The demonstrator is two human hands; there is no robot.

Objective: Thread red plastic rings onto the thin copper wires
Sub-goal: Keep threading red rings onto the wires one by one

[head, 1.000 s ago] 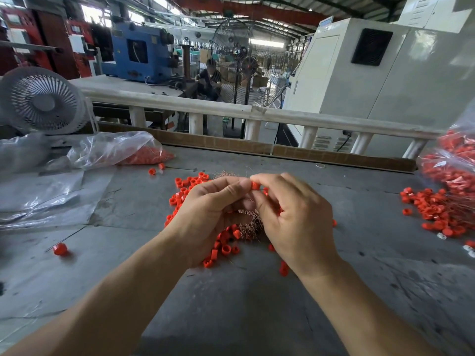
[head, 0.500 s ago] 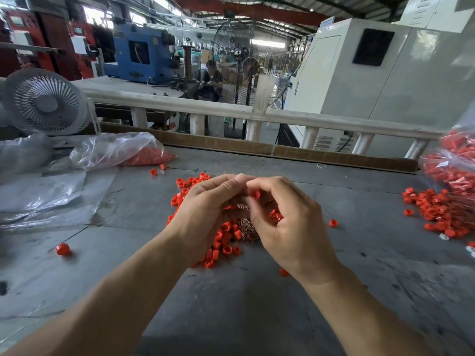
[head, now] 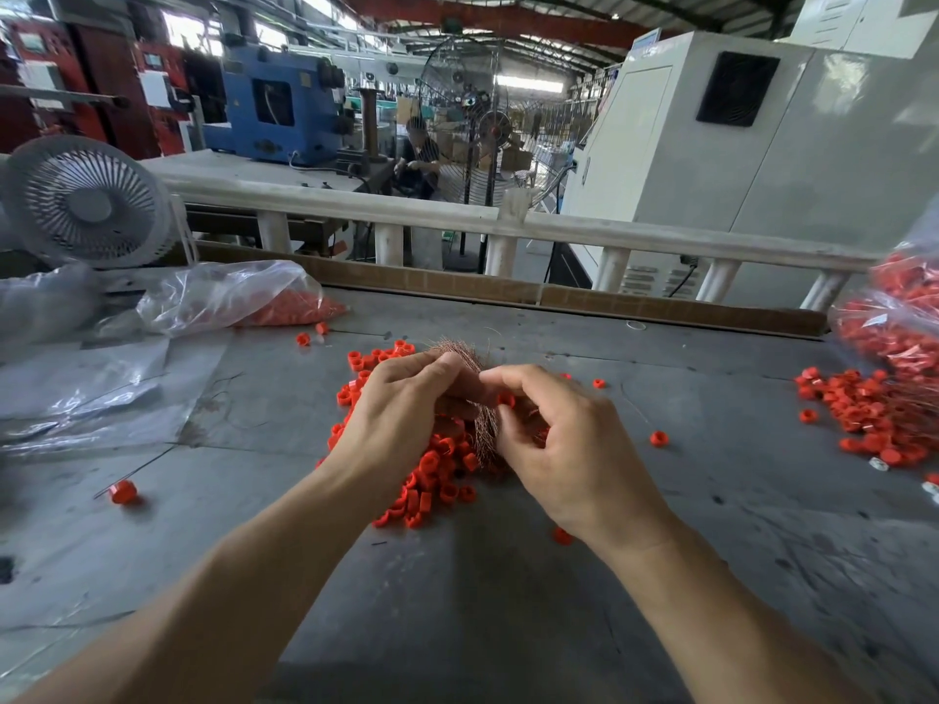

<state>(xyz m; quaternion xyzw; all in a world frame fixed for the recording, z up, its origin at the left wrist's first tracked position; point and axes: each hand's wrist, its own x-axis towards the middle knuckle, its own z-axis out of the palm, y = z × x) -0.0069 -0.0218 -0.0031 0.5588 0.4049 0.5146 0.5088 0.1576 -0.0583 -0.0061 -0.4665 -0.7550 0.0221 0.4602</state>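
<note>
Taking the central heap of red rings (head: 437, 470) as the landmark: the left hand (head: 401, 414) is hovering over the heap's left side, its fingers curling round a bundle of thin copper wires (head: 485, 424) whose frayed tips are fanning out just past the heap's far edge. Just right of the heap, the right hand (head: 569, 444) is pinching a single red ring (head: 505, 398) between thumb and forefinger, right beside the wires; whether a wire is already entering the hole cannot be told. To do this step well, the left hand probably needs to be isolating one strand and keeping it stiff while the right is turning the ring so its hole is facing the tip, then sliding it on gently so the wire is not buckling. All of this is lying on a grey, scuffed table (head: 457, 627). Far left of the heap, a white fan (head: 84, 203) is standing behind crumpled plastic bags (head: 228, 297), one holding more rings. Beyond the heap a pale railing (head: 609, 236) is crossing the view, with factory machines behind. Far right of the heap, another pile of rings (head: 864, 414) is spilling from a clear bag (head: 894, 322).
</note>
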